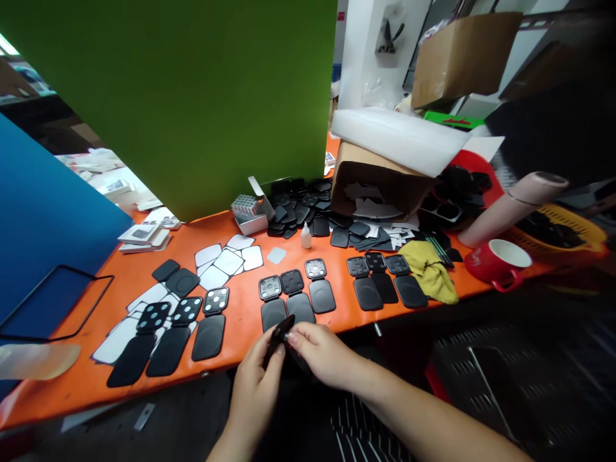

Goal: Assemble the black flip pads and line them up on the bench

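Observation:
In front of the table's near edge, my left hand (257, 382) grips a small black hinged pad (283, 327) between thumb and fingers, tilted nearly edge-on. My right hand (327, 356) is closed at the same pad, its thumb and fingertips pinched against it; any small part under them is hidden. Just beyond lie three unfolded black hinged pads (322, 296), their upper squares showing round spots. Three more such pads (369, 294) lie to the right. At the left another three (208, 337) rest, two of them partly over white-faced sheets (115, 337).
A small white dropper bottle (306, 237) stands mid-table before a heap of black pads (301, 208). To the right are a yellow cloth (428, 269), a red mug (491, 262) and a pink tumbler (517, 205). A green partition (192, 102) rises behind.

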A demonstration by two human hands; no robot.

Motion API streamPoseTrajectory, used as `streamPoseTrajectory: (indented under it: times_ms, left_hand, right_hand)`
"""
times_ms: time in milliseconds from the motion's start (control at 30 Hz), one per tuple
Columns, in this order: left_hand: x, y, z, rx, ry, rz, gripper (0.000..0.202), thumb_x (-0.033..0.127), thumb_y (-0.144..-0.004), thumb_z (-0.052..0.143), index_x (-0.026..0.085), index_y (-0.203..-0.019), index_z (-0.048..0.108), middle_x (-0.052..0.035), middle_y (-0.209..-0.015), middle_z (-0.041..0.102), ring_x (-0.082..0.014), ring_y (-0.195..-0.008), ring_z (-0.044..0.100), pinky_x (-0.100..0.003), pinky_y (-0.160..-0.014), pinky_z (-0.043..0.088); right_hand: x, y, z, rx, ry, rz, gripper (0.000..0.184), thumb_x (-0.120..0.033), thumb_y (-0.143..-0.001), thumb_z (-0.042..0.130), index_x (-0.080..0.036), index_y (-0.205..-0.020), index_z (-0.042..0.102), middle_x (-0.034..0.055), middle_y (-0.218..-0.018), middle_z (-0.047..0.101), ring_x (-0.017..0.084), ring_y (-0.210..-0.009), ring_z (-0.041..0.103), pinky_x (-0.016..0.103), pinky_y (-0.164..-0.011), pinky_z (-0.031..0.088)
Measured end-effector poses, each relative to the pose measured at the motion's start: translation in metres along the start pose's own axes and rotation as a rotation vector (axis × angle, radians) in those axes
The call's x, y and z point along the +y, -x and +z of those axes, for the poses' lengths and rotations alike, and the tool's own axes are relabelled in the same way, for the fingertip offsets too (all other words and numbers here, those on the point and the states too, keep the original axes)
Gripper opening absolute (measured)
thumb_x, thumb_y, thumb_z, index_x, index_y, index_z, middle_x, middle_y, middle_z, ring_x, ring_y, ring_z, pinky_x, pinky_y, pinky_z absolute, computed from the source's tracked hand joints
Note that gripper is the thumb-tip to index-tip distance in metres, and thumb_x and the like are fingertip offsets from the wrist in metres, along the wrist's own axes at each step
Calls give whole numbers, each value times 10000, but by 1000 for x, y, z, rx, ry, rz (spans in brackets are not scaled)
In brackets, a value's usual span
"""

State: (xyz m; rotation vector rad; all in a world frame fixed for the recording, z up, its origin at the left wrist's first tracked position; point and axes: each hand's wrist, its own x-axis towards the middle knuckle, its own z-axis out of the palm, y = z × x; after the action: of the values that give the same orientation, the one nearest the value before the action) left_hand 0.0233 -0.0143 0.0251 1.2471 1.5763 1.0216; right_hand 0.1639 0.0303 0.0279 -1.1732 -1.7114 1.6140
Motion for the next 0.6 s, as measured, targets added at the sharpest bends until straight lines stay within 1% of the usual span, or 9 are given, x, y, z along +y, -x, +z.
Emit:
streamPoseTrajectory:
  times_ms: [100,200,267,300,333,433,500,567,600]
  left_hand:
    - [2,-4,0,-24,117,-61,328,344,-768,549,159,-1033,601,-71,-1028,637,-238,-975,564,-330,-853,423]
    - [2,-6,1,-4,243,-206,328,394,-750,563,122,-923,625,-75,-883,674,-247,-879,601,-316,-756,458]
    - [2,-5,1,36,241,-257,343,420,-755,550,113,-891,624,-74,-822,678,-247,-830,614,-318,-725,464]
    - [2,-4,1,53,193,-236,338,420,-762,543,119,-892,624,-72,-826,676,-243,-822,614,-320,-732,462]
    - [1,-3,1,64,118,-177,323,409,-772,534,131,-910,625,-70,-859,672,-238,-837,609,-320,-753,455]
    - [0,3,-3,55,-180,105,272,328,-815,484,200,-1020,609,-58,-1023,626,-217,-945,571,-304,-833,426]
    - [-3,7,-7,4,-376,268,311,263,-831,447,251,-1122,555,-44,-1106,586,-201,-1003,546,-286,-849,426]
    - [-7,10,-11,-58,-546,374,393,200,-819,434,277,-1201,485,-35,-1155,558,-187,-1025,539,-267,-835,444]
    - [-10,12,-13,-88,-615,409,440,169,-806,429,279,-1231,449,-33,-1174,546,-181,-1027,541,-259,-825,454]
  right_hand:
    - [2,-2,1,-62,-192,40,284,-380,-852,414,-165,-674,466,-30,-618,450,81,-546,397,201,-505,313]
    - [3,-3,5,-137,-526,146,286,-408,-849,414,-162,-707,454,-51,-587,388,49,-455,301,180,-434,239]
    - [2,-4,7,-157,-692,186,274,-409,-850,410,-158,-759,470,-59,-581,371,37,-424,241,175,-409,180]
    - [2,-4,8,-156,-736,196,271,-408,-852,407,-157,-776,475,-61,-581,370,34,-415,220,176,-403,158]
    - [0,-4,9,-147,-752,202,270,-408,-853,406,-157,-778,472,-62,-579,368,32,-407,205,179,-398,143]
    - [-1,-1,10,-86,-695,228,286,-424,-857,387,-171,-731,430,-68,-569,354,34,-401,194,185,-395,145]
    - [0,1,8,-30,-562,200,310,-438,-858,376,-176,-696,410,-61,-574,357,45,-429,244,188,-413,191]
    - [3,3,6,16,-377,118,322,-435,-855,386,-171,-675,424,-41,-603,393,65,-501,324,199,-462,254]
    - [5,4,5,18,-305,87,321,-425,-852,395,-167,-666,434,-32,-616,409,74,-534,349,204,-484,272]
